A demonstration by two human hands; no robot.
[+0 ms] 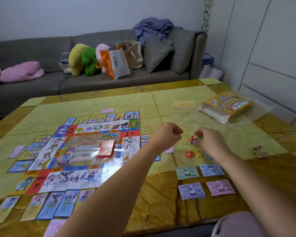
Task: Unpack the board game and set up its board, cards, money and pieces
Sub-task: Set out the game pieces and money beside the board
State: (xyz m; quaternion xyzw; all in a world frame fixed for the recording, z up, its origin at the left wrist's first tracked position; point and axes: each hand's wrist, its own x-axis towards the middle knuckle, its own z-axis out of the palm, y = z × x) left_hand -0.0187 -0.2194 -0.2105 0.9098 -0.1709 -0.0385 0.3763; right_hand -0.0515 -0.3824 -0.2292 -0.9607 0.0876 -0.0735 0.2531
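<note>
Nearest edge: a mauve-clad knee at the rim of a table with a glossy yellow-green and gold stone pattern. On the right of the table: four money stacks in two rows, purple and pink in front, green and blue behind. Beyond them: an orange piece and a yellow piece, side by side. Above these: right hand, fingertips pinching a red-and-blue piece; left hand, fingers curled in, contents cannot be told. Far right: crumpled paper. Left half: board laid flat, ringed by cards, with a red deck at its centre. Far corner: game box on clear wrap. Room behind: grey sofa bearing a pink cushion, plush toys and bags; white panelled wall at right.
</note>
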